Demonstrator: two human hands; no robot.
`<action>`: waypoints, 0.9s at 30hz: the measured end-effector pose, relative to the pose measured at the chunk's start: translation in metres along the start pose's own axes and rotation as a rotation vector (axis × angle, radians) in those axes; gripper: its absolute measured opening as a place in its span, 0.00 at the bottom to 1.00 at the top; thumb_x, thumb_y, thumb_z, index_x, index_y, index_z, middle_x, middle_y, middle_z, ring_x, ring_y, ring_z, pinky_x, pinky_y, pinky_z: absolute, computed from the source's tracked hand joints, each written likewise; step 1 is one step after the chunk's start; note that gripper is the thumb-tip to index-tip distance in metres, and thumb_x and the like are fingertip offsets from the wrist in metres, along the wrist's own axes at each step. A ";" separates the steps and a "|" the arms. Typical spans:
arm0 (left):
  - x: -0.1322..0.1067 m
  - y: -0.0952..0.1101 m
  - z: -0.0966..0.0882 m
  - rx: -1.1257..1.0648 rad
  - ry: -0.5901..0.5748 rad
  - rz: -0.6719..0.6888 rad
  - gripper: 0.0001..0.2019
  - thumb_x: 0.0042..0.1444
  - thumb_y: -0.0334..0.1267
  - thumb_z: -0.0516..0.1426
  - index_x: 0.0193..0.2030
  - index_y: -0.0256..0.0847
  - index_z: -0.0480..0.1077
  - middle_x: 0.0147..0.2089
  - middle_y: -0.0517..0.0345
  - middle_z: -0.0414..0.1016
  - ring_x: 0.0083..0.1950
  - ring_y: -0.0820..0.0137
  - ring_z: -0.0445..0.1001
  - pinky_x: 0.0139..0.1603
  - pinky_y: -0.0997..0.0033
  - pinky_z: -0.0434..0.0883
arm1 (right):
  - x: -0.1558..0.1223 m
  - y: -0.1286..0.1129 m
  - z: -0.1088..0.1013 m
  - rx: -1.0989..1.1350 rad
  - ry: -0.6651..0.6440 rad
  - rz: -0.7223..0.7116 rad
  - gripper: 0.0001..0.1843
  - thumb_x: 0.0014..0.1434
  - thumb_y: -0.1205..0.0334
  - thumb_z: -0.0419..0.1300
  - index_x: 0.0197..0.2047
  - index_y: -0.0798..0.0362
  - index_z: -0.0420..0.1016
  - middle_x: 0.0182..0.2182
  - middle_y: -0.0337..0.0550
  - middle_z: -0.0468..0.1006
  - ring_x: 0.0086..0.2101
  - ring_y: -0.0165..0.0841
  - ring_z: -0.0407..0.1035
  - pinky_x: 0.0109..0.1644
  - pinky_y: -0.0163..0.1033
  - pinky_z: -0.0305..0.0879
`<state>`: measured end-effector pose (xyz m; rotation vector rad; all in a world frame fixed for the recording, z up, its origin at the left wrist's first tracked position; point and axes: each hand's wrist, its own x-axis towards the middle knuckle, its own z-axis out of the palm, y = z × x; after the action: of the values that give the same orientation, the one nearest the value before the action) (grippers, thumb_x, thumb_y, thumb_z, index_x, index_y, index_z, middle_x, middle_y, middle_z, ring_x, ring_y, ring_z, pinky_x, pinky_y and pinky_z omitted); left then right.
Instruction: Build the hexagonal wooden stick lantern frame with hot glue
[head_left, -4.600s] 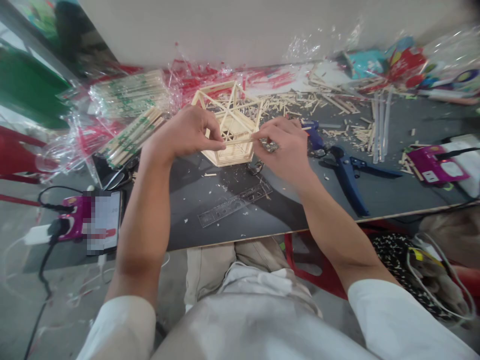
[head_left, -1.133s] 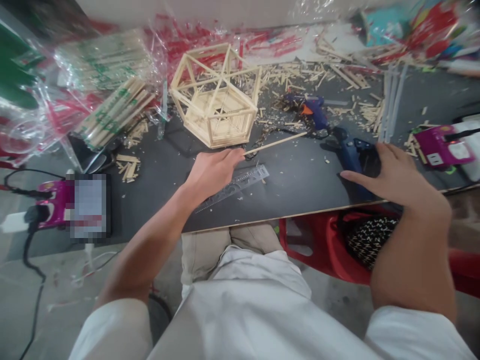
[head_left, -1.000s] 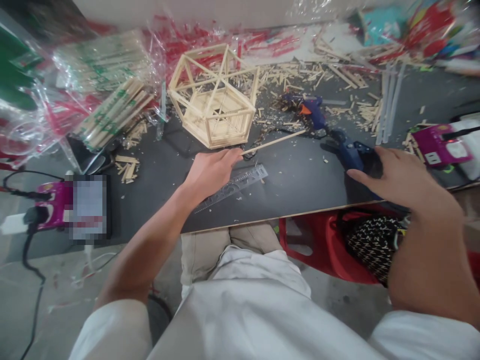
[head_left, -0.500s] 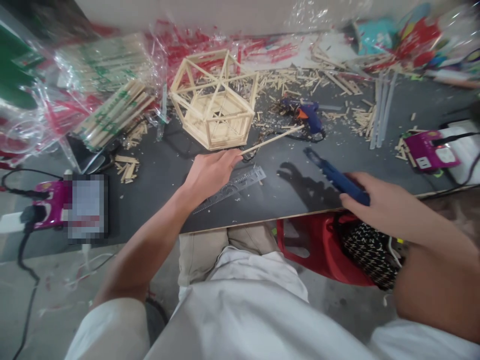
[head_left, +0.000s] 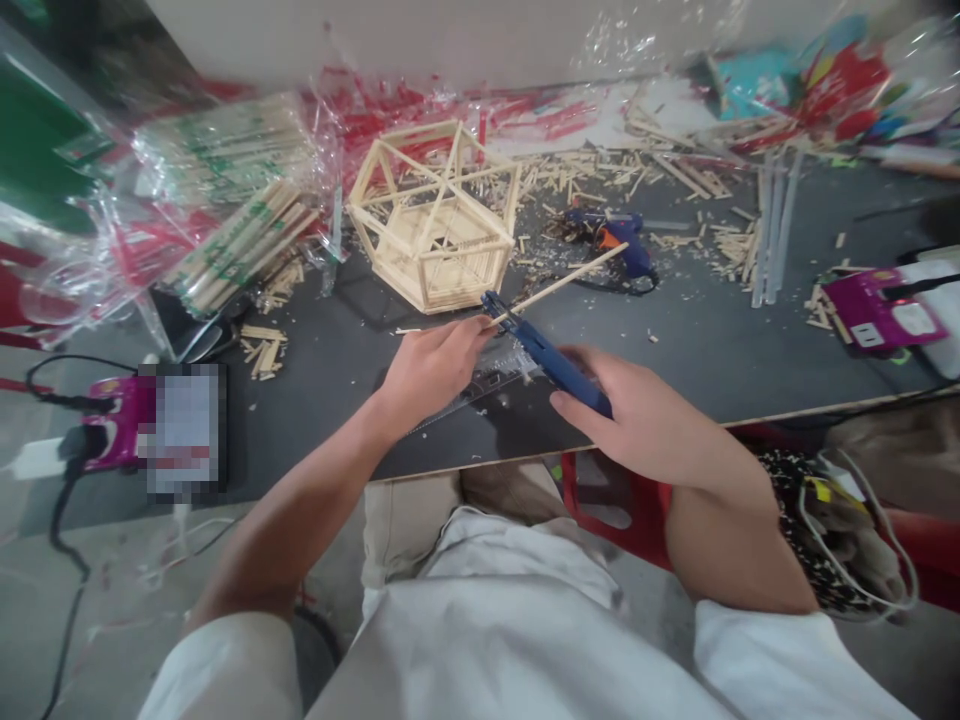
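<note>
My left hand (head_left: pixel 439 368) is closed on a thin wooden stick (head_left: pixel 574 278), which slants up to the right from my fingers. My right hand (head_left: pixel 634 405) grips a blue plier-like cutter (head_left: pixel 562 368). The cutter's jaws are at the stick, right beside my left fingertips; whether they touch it I cannot tell. Behind my left hand stands a hexagonal frame (head_left: pixel 431 275) built of wooden sticks. A clear plastic ruler (head_left: pixel 480 392) lies on the table, partly hidden under my hands.
A blue glue gun (head_left: pixel 634 248) lies behind the stick's far end, among wood offcuts (head_left: pixel 585 180). Bundled sticks (head_left: pixel 240 250) lie at left, glue sticks (head_left: pixel 776 230) at right. Purple power adapters (head_left: pixel 881 310) and a device with a blurred screen (head_left: pixel 184 425) flank the work area.
My right hand has brought the blue cutter leftward to the stick beside my left fingers. My left hand still holds the stick. The view has shifted slightly.
</note>
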<state>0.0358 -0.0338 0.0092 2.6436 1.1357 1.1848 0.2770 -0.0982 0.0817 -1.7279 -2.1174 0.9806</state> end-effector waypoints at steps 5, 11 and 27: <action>0.001 0.002 -0.001 0.045 0.039 0.004 0.18 0.76 0.40 0.48 0.46 0.36 0.77 0.33 0.54 0.84 0.31 0.70 0.82 0.29 0.74 0.69 | 0.003 -0.004 0.028 0.002 0.186 -0.052 0.26 0.67 0.50 0.57 0.63 0.55 0.70 0.53 0.56 0.81 0.51 0.50 0.77 0.55 0.52 0.74; 0.001 -0.001 -0.001 0.030 -0.034 -0.076 0.20 0.77 0.41 0.45 0.43 0.38 0.77 0.33 0.53 0.83 0.31 0.71 0.80 0.29 0.74 0.69 | -0.001 -0.007 0.054 -0.085 0.322 -0.080 0.28 0.68 0.51 0.57 0.67 0.56 0.66 0.52 0.60 0.77 0.50 0.51 0.75 0.54 0.56 0.74; 0.001 -0.009 -0.006 0.067 -0.058 0.034 0.16 0.71 0.31 0.47 0.35 0.39 0.72 0.26 0.59 0.73 0.25 0.73 0.69 0.27 0.72 0.59 | -0.005 -0.008 0.084 -0.228 0.461 -0.110 0.38 0.69 0.55 0.55 0.77 0.60 0.53 0.59 0.68 0.74 0.56 0.58 0.73 0.58 0.65 0.73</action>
<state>0.0270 -0.0283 0.0110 2.7384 1.1453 1.0867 0.2248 -0.1328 0.0248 -1.7072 -2.0405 0.2783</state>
